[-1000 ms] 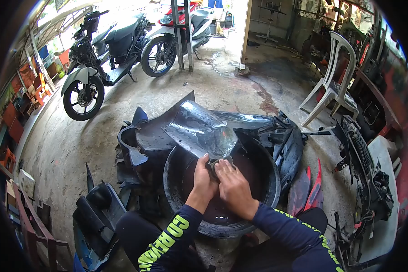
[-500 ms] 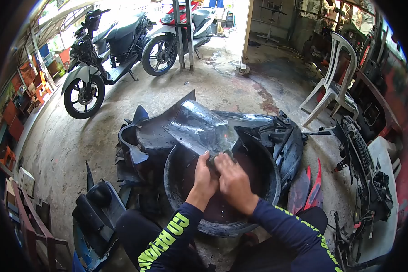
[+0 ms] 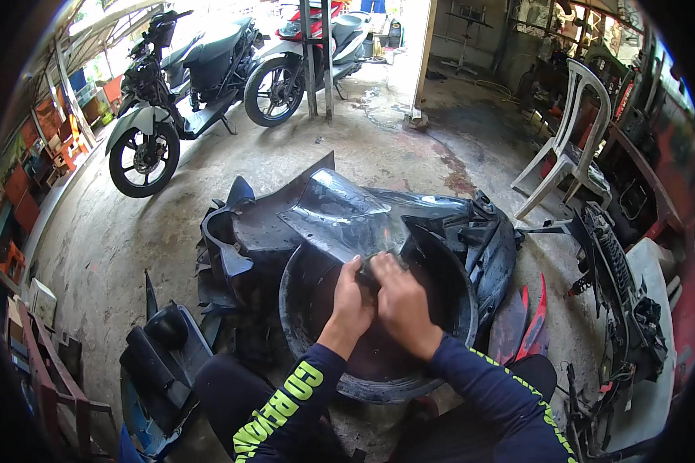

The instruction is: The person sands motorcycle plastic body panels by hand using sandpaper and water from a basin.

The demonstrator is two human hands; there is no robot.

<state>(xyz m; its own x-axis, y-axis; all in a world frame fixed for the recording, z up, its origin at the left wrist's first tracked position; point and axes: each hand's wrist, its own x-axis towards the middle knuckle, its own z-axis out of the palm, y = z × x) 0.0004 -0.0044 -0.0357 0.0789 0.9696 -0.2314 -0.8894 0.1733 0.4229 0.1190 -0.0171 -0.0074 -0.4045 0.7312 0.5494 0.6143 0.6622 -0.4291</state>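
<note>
A wet, dark motorcycle body panel lies tilted over the near rim of other fairing parts, its lower end above a round black basin of murky, dark liquid. My left hand is closed on the panel's near edge, thumb up along it. On the panel's lower right surface, the fingers of my right hand press down flat and close together. A small dark pad shows partly beneath those fingers; most of it is hidden.
Dark fairing parts surround the basin's far side. Black panels lie at left, red-tipped pieces at right. A plastic chair stands farther right. Two scooters, one partly stripped and one red and white, are parked behind.
My right hand has shifted slightly up the panel, its fingers straighter over the pad. My left hand keeps its hold, and the panel stays in place.
</note>
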